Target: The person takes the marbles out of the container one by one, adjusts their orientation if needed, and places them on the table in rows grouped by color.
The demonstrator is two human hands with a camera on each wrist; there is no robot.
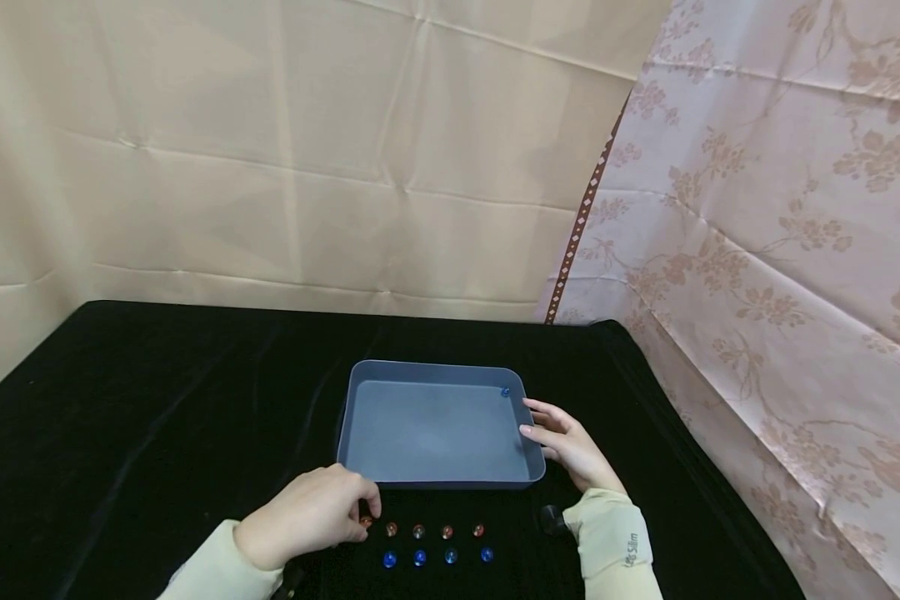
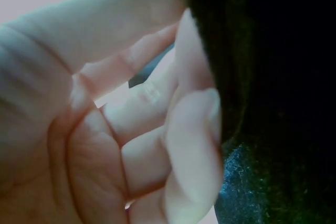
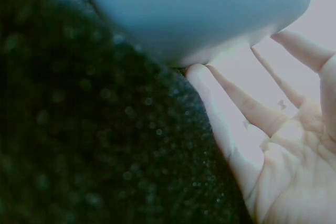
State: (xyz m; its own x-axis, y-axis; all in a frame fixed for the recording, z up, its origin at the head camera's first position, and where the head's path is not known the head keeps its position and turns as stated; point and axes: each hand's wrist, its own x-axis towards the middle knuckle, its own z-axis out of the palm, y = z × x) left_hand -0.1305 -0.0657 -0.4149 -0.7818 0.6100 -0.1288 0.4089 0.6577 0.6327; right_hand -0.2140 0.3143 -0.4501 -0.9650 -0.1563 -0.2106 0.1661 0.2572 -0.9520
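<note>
A blue-grey rectangular tray (image 1: 438, 425) lies on the black cloth, with a blue glass marble (image 1: 505, 392) inside near its far right corner. At the tray's near left corner, my left hand (image 1: 311, 508) pinches an orange marble (image 1: 366, 522) between thumb and forefinger, low at the cloth. In the left wrist view its fingers (image 2: 149, 106) are bent, and the marble is mostly hidden. My right hand (image 1: 570, 446) rests against the tray's right side with fairly straight fingers; in the right wrist view, fingertips (image 3: 197, 72) touch the tray's outer wall (image 3: 210, 19).
In front of the tray, several orange-brown marbles (image 1: 447, 532) form a row. Nearer me runs a row of several blue marbles (image 1: 420, 557). Black cloth (image 1: 157, 417) covers the table. A beige curtain (image 1: 270, 167) hangs behind, a floral one (image 1: 780, 250) at the right.
</note>
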